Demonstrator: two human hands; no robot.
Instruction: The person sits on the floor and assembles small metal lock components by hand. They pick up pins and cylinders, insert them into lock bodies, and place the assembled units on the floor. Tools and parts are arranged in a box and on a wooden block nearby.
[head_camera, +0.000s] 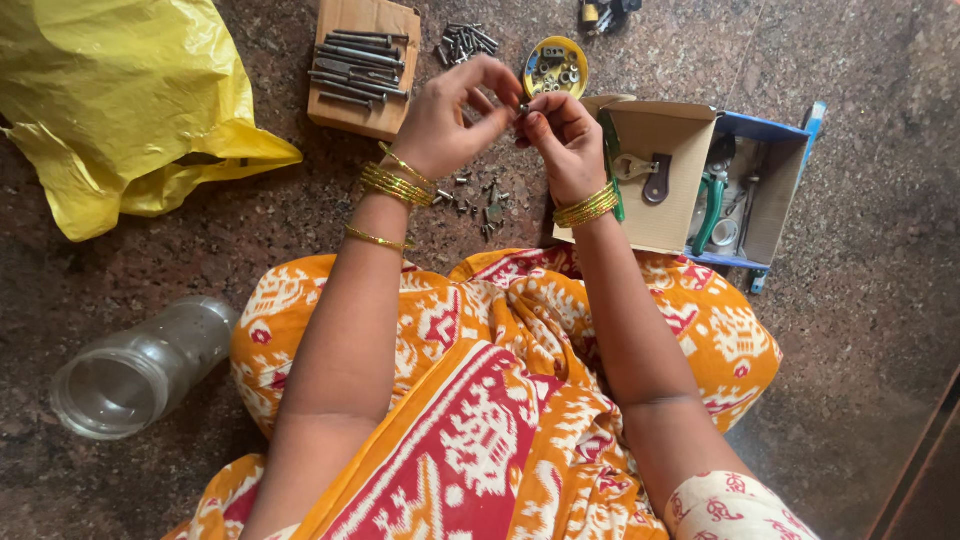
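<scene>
Both our hands, left hand (445, 125) and right hand (562, 140), pinched together on tiny bolt (523, 109), upper middle of frame. Looks light, hard, slippery; we'd grip by fingertips. Loose screws (470, 195) on floor below.

Both forearms reach forward from the lap and converge in front of the body, so the two hands meet fingertip to fingertip. The left hand (445, 120) is raised with its wrist bent, thumb and forefinger arching over towards the other hand, and the remaining fingers loosely curled. The right hand (562, 140) faces it, knuckles up, its fingers (535, 122) pinched together at the meeting point. Whatever sits between the fingertips is too small to make out.
</scene>
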